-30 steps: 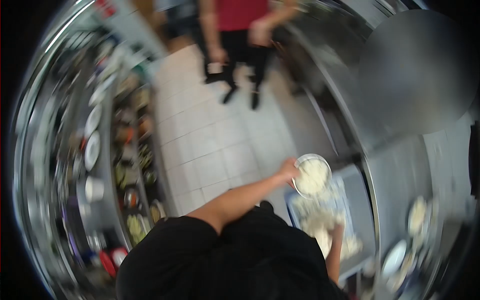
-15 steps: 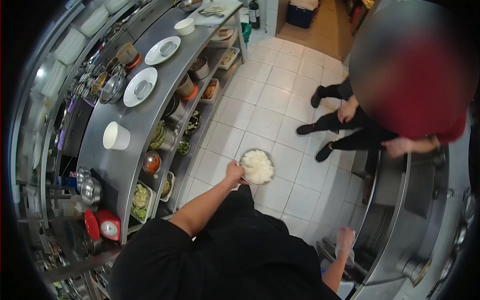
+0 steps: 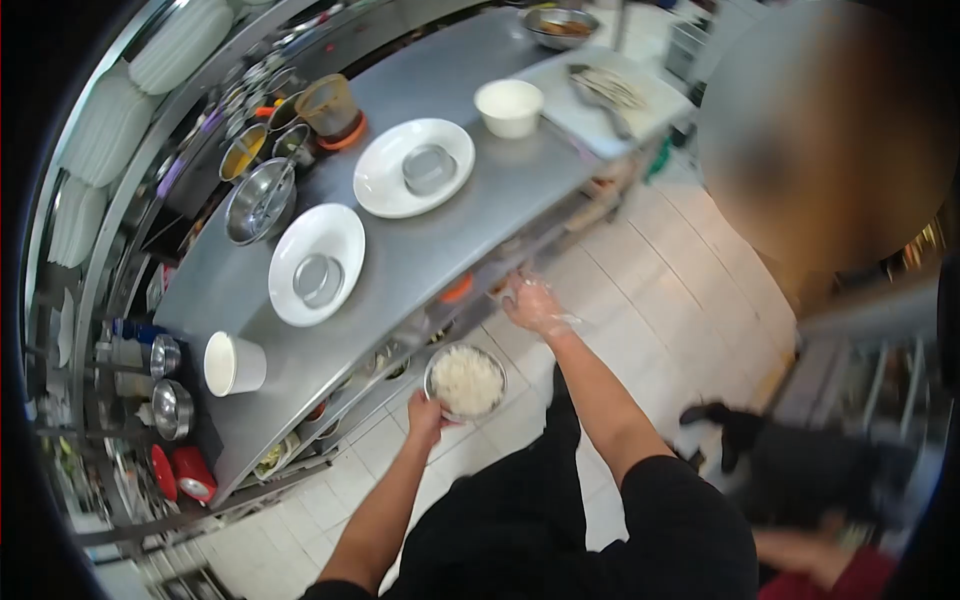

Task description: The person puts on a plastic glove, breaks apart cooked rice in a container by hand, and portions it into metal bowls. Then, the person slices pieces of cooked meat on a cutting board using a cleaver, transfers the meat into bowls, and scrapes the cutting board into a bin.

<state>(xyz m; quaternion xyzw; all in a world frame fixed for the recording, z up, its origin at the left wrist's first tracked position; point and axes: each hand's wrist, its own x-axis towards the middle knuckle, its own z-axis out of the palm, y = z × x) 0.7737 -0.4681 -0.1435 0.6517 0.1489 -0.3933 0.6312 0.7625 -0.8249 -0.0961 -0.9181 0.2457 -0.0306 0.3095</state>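
Note:
My left hand [image 3: 427, 418] grips the rim of a round metal bowl [image 3: 428, 381] heaped with white rice [image 3: 467, 381], held over the floor. A clear, loose plastic glove covers my right hand [image 3: 535, 304]. It is stretched forward beside the counter's lower shelf, near an orange rim [image 3: 456, 289], with fingers apart and nothing visible in them. On the steel counter [image 3: 420, 262] lie two white oval plates, the nearer plate [image 3: 338, 235] and the farther plate [image 3: 452, 140], each with a small clear dish on it.
A white tub [image 3: 508, 108] and a cutting board [image 3: 645, 105] with a knife stand at the counter's far end. A paper cup [image 3: 235, 363], a metal mixing bowl [image 3: 261, 200] and a red scale [image 3: 192, 473] line the left. A person in dark trousers [image 3: 815, 470] is close at right.
My view has turned towards the counter. My gloved right hand has come from the right side to the shelf. My left hand still holds the rice bowl, now closer to the counter.

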